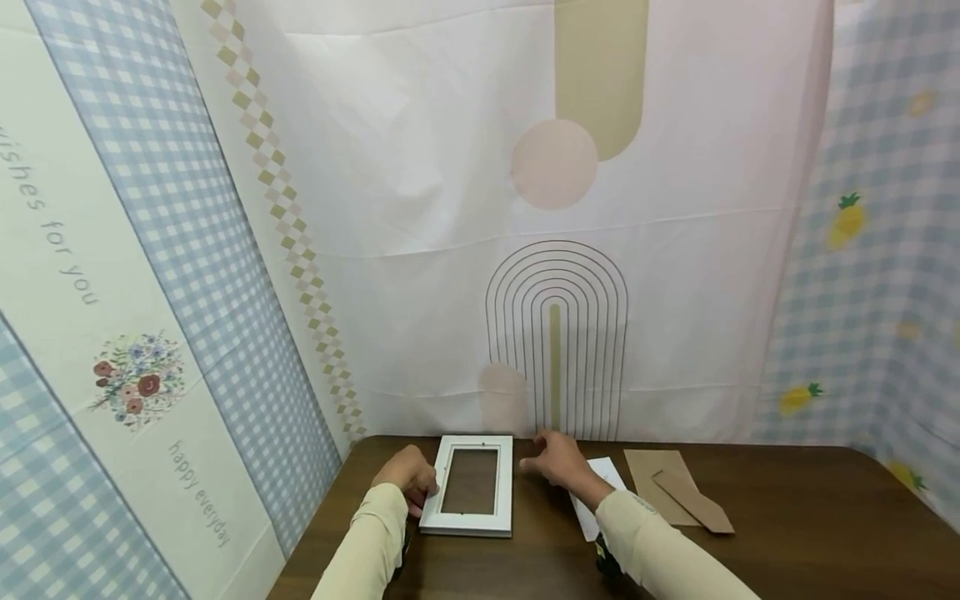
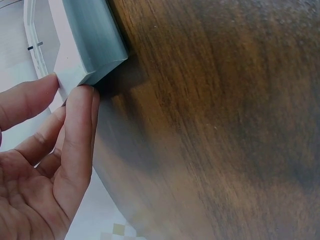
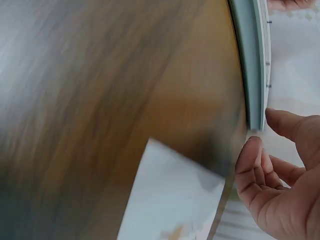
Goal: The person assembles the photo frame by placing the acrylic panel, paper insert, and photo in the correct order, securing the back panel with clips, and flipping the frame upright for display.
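Observation:
A white picture frame (image 1: pixel 504 492) lies on the brown table, and dark wood shows through its opening. Small dark tabs stand along its inner edge. At its left side, my left hand (image 1: pixel 408 477) pinches the border; the left wrist view has the thumb (image 2: pixel 35 102) on one face and the fingers under a corner. My right hand (image 1: pixel 558 460) is just off the frame's right side. Its thumb and forefinger are parted near a frame corner (image 3: pixel 255 117) in the right wrist view, with a slight gap seen from the head.
A white printed sheet (image 1: pixel 592 517) lies partly under my right forearm. Right of it are a brown backing board (image 1: pixel 652 471) and, across that, a brown easel stand (image 1: pixel 693 502). A patterned cloth (image 1: pixel 420 333) hangs behind the table (image 1: pixel 810 525).

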The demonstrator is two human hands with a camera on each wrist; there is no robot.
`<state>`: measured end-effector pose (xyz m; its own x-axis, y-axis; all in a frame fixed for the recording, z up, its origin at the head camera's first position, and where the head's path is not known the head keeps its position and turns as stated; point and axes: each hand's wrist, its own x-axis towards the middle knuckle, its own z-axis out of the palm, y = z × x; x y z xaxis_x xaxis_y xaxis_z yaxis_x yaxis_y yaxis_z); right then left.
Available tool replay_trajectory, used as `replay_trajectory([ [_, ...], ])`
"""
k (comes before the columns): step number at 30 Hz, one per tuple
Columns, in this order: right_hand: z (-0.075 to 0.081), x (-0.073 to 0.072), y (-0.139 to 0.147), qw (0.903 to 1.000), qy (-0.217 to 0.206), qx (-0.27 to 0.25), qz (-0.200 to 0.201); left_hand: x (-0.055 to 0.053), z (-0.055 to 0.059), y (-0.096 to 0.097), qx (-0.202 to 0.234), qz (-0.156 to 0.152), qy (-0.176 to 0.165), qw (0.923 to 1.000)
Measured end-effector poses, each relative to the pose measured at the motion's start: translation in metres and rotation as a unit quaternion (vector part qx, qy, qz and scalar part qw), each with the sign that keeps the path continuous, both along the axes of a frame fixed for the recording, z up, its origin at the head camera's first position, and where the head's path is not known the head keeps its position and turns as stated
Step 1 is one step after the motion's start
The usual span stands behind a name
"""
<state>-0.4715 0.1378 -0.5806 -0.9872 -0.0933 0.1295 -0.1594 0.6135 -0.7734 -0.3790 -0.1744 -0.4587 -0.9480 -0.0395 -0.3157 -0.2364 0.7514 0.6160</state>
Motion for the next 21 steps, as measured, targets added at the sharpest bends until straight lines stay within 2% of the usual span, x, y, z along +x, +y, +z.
replay_trajectory([
  [6, 0.000, -0.004, 0.024, 0.9954, 0.023, 0.092, -0.014, -0.001, 0.001, -0.001, 0.006, -0.001, -0.003, 1.0000],
  [9, 0.024, 0.020, 0.030, 0.9930, 0.017, 0.117, -0.007, 0.000, 0.001, -0.001, 0.005, -0.003, -0.004, 1.0000],
  [13, 0.074, 0.073, 0.025, 0.9876, 0.004, 0.156, -0.018, -0.001, 0.000, -0.002, 0.000, -0.008, -0.001, 1.0000],
  [15, 0.086, 0.090, 0.024, 0.9833, 0.000, 0.179, -0.032, -0.001, 0.000, -0.003, -0.003, -0.010, 0.001, 0.9999],
  [17, 0.090, 0.100, 0.024, 0.9795, -0.005, 0.196, -0.046, -0.002, 0.000, -0.003, -0.005, -0.011, 0.002, 0.9999],
  [21, 0.089, 0.108, 0.027, 0.9755, -0.021, 0.211, -0.060, -0.003, -0.001, -0.004, -0.004, -0.011, 0.005, 0.9999],
])
